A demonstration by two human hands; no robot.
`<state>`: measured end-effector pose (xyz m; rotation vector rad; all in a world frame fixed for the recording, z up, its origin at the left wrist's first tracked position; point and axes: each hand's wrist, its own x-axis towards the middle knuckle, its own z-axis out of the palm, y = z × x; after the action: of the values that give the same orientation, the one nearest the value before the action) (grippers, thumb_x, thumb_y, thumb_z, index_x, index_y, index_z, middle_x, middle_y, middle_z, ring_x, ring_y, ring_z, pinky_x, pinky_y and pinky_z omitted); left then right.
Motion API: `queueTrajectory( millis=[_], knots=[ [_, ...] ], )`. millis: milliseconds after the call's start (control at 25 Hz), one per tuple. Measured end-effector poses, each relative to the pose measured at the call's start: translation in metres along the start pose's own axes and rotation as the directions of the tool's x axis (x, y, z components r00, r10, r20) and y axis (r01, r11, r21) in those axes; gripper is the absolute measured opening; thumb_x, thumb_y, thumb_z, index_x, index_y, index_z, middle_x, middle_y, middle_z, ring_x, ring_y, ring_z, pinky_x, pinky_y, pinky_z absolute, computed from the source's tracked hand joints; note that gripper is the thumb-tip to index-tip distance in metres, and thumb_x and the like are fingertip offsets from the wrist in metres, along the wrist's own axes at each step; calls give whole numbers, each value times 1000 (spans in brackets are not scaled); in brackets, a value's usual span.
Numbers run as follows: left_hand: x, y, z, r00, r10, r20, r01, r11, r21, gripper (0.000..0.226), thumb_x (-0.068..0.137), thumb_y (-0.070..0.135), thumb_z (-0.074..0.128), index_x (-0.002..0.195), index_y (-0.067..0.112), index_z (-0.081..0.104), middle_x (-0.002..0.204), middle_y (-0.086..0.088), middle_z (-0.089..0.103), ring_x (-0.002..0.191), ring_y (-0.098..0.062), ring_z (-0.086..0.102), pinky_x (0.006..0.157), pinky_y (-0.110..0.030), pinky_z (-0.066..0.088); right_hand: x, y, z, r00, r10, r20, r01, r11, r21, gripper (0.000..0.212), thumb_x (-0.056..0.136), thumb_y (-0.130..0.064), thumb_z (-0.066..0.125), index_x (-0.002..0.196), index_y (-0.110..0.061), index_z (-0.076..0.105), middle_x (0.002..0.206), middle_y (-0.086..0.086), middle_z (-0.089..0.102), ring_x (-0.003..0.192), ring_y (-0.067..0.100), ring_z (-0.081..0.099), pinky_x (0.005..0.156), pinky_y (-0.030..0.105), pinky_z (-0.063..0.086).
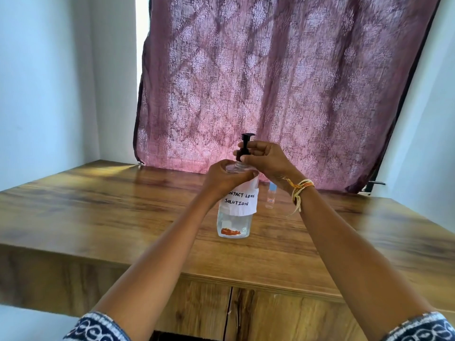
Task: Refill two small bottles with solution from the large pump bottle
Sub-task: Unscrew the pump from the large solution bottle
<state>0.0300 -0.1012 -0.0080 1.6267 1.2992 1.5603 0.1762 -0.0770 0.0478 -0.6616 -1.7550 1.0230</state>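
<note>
The large pump bottle (234,217) is standing upright near the middle of the wooden table (98,205), its clear body holding a little liquid and a white paper label (242,199) reading "contact lens solution" in handwriting; an orange mark is showing near its base. At twelve o'clock on the bottle, the black pump head (245,146) is rising above the neck. The left hand (226,179) is wrapping around the bottle's shoulder from nine o'clock, fingers closed on the clear plastic just above the label; the right hand (267,159) is coming in from three o'clock, its fingertips (243,158) pinching the black collar of the pump. A bundle of yellow and orange threads (300,190) is circling the right wrist, loose ends hanging down.

At three o'clock of the large bottle, slightly behind it and apart from it, one small bottle (270,196) is standing upright with a pale blue cap; a second small bottle is not visible.

Beyond the table, at twelve o'clock, a patterned mauve curtain (270,82) is hanging between pale walls; at six o'clock, patterned dark blue and white sleeves (98,328) are showing at the frame's lower edge.
</note>
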Motion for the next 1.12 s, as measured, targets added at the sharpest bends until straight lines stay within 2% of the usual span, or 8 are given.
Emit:
queueTrajectory(
  millis=[80,200,320,520,760,880,1000,1120],
  knots=[
    [1,-1,0,1000,2,-9,-3,1000,-11,53,46,63,80,84,27,68,83,6,75,78,-13,73,78,-40,61,1,0,2,1000,-6,16,7,999,-34,33,79,7,69,110,-3,66,102,17,70,93,25,69,86,33,58],
    [2,-1,1,1000,8,10,-8,1000,-8,56,44,64,78,86,27,70,85,5,76,80,-14,73,79,-41,61,2,1,7,995,-44,-84,31,988,-155,33,70,-6,82,101,-6,70,95,16,72,85,23,69,82,34,58],
    [2,1,0,1000,10,18,-10,1000,-2,44,53,56,82,84,28,67,83,7,74,81,-14,73,79,-38,60,4,5,5,993,-28,-118,15,994,-110,31,67,-6,84,95,-6,72,91,16,74,83,25,70,84,40,57],
    [0,2,1,999,-33,10,33,997,-66,38,65,40,85,92,19,69,88,2,75,84,-17,72,78,-35,58,3,5,-2,1000,-13,24,13,1000,-6,31,79,10,66,105,-6,68,96,9,73,91,23,71,87,35,58],
    [-1,2,1,998,-59,9,60,996,-69,62,47,57,83,95,19,71,90,1,77,83,-17,73,79,-39,60,2,5,5,992,-50,-113,38,994,-101,42,69,-4,82,108,1,67,96,16,73,87,24,71,82,36,58],
    [-1,3,0,998,-62,8,63,996,-61,52,51,53,84,90,21,69,88,2,76,81,-16,73,79,-39,60,0,6,4,992,-43,-121,35,997,-69,37,73,4,77,108,2,67,89,8,74,79,17,72,75,29,58],
    [-2,4,1,998,-63,16,64,996,-66,46,56,49,86,89,22,68,89,2,76,82,-17,73,81,-40,60,0,4,3,996,-28,-81,26,999,-28,36,78,12,65,113,3,64,101,18,71,91,24,70,85,34,58],
    [-3,5,0,998,-63,15,64,996,-66,54,51,54,84,91,22,69,90,2,76,82,-17,73,81,-42,60,3,1,6,997,-32,-69,27,997,-69,35,75,1,75,109,1,65,98,16,71,89,25,69,85,36,58]
  ],
)
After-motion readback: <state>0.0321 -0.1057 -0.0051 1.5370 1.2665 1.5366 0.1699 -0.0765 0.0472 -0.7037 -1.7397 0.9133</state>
